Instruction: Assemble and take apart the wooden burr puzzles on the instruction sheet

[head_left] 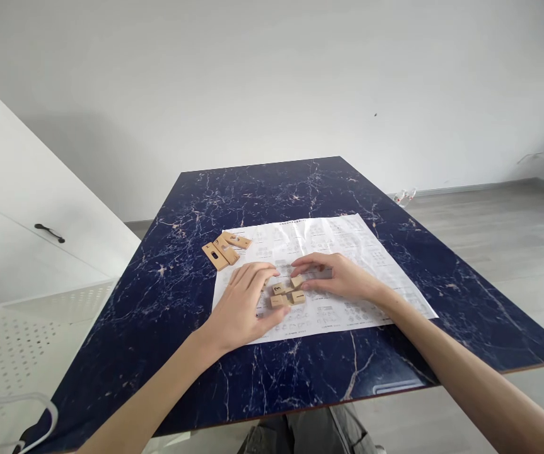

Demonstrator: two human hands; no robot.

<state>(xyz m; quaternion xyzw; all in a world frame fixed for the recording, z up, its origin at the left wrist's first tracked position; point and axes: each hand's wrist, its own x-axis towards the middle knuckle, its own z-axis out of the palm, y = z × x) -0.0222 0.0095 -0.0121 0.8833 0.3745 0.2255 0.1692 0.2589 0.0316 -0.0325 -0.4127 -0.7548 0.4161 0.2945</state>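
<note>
On a printed white sheet lies a small cluster of notched wooden puzzle pieces, with a piece marked 3 at its back left. My left hand curves around the left side, fingers apart. Its thumb reaches the front left block, and its fingertips partly hide some wood behind. My right hand comes in from the right, thumb and fingertips at the back right block. Another block end with a dark line faces me. Several flat slotted wooden pieces overlap at the sheet's left corner.
The dark blue marbled table stands near a pale wall. A white cabinet and a perforated white surface with a white cable are at left. Clear bottles are on the floor at right.
</note>
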